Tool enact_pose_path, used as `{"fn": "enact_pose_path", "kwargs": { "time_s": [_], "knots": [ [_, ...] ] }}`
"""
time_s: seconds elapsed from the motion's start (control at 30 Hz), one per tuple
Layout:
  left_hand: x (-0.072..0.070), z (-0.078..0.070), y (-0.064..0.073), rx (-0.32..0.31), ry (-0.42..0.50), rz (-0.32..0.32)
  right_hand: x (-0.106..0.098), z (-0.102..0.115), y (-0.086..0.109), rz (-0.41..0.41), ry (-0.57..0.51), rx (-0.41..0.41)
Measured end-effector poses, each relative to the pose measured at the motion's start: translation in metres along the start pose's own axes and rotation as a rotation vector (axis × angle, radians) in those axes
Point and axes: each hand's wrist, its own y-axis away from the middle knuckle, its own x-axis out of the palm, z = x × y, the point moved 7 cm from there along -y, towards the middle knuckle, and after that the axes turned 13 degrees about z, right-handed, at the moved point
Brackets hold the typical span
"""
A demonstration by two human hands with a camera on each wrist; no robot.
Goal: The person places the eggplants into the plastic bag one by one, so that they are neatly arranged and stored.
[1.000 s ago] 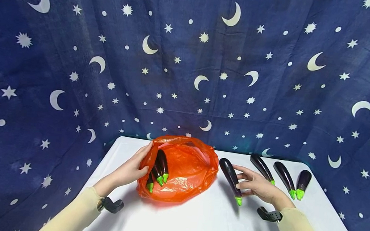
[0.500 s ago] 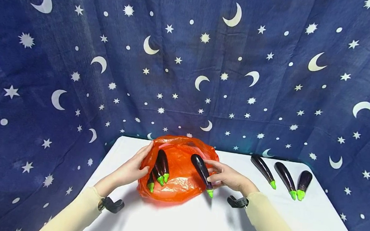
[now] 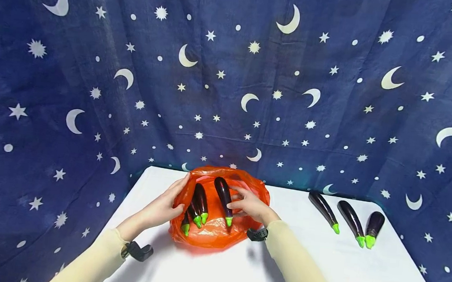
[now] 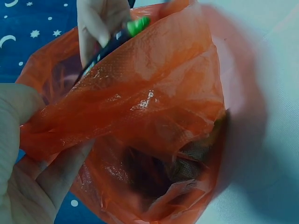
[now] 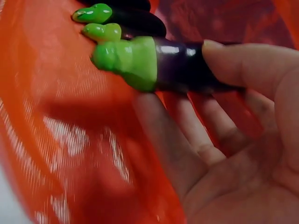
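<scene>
An orange-red plastic bag (image 3: 217, 239) lies with its mouth open on the white table. My left hand (image 3: 164, 203) pinches the bag's left rim between thumb and fingers, as the left wrist view also shows. In my right hand (image 3: 249, 204) is a dark purple eggplant (image 3: 223, 194) with a green stem end, held between thumb and fingers over the inside of the bag. The right wrist view shows its green cap (image 5: 128, 60) close up. Three more eggplants (image 3: 200, 199) lie together at the bag's left side, partly overlapping.
Three eggplants lie apart at the table's right: one leftmost (image 3: 323, 210), one in the middle (image 3: 350, 221) and one rightmost (image 3: 374, 228). A dark blue cloth (image 3: 230, 92) with moons and stars hangs behind the white table (image 3: 182, 276).
My right hand has carried the eggplant leftward from the table right of the bag to above the bag's inside. My left hand has stayed on the rim.
</scene>
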Motion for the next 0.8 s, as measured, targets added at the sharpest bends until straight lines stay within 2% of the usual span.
{"fn": "enact_pose_path", "kwargs": {
  "time_s": [0.27, 0.47, 0.8],
  "knots": [
    [0.002, 0.0, 0.0, -0.006, 0.022, 0.007, 0.007, -0.003, -0.036, -0.119, 0.02, -0.055],
    [0.002, 0.001, -0.001, 0.006, 0.013, 0.0, 0.01, -0.002, -0.048, -0.194, 0.069, -0.041],
    [-0.002, 0.001, 0.001, -0.009, 0.017, -0.001, 0.019, -0.004, -0.062, -0.17, 0.066, -0.001]
  ]
}}
